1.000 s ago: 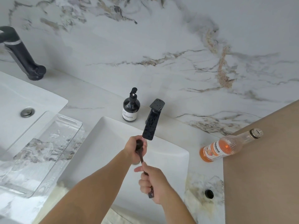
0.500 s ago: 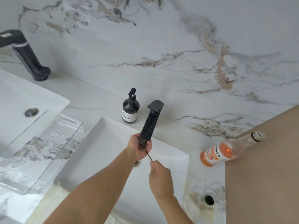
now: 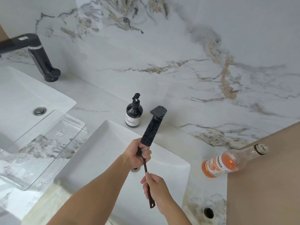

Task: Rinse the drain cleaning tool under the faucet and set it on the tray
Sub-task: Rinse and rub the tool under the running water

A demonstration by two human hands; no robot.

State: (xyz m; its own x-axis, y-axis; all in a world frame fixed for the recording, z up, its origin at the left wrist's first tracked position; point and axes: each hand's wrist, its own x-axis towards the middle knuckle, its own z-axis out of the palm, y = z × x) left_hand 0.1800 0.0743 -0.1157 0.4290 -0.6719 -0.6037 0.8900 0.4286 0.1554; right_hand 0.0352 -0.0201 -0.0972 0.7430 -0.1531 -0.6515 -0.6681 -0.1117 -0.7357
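Marble runs everywhere: veined wall across the top of the frame, matching counter below it. At lower centre I hold the tool, a thin dark strip with a toothed edge, slanting over the basin. My left hand is closed round its upper end right under the faucet spout; my right hand pinches the shaft lower down, and the tail with its hole sticks out below my fingers. I cannot tell whether water is running, though drops bead on the spout.

To rinse well, I judge I should draw the strip through my left fist beneath the spout, turn it so both edges get wet, keep it over the basin, and mind the teeth against my palm. After that it has to travel well to the left.

Outward from there: a dark pump bottle stands just beside the faucet base. The clear tray lies at centre left, wet, bridging toward a second basin with its own black faucet at upper left. An orange drink bottle, uncapped, lies on its side at right, against a tan panel. A black hole sits in the counter at lower right.
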